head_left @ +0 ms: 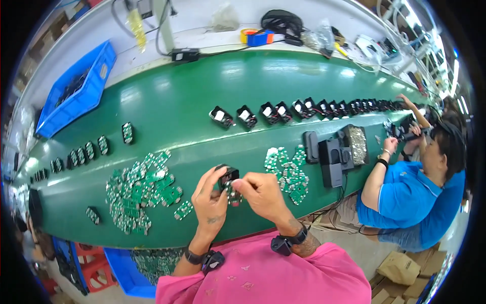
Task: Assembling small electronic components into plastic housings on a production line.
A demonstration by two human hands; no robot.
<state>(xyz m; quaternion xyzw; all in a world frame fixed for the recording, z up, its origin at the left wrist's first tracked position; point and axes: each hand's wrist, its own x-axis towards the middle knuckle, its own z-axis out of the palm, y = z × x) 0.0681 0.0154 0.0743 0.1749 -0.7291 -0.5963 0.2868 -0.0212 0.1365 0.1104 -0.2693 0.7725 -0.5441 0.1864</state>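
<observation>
My left hand (208, 207) is closed around a small black plastic housing (229, 174), tilted above the green bench. Against its near side is a small circuit board (233, 195), which my right hand (260, 195) pinches with its thumb pressed on it. How far the board sits inside the housing is hidden by my fingers. A single loose board (183, 210) lies just left of my left hand. Beyond it spreads a large pile of green circuit boards (144, 190). A smaller pile of boards (294, 177) lies to the right of my right hand.
Black housings (221, 117) with wires line the bench (177, 91) toward the right. Board-fitted housings (127, 133) form a row at left. Black cases (331, 162) stand at right near a co-worker in a blue shirt (405, 190). A blue crate (76, 93) sits far left.
</observation>
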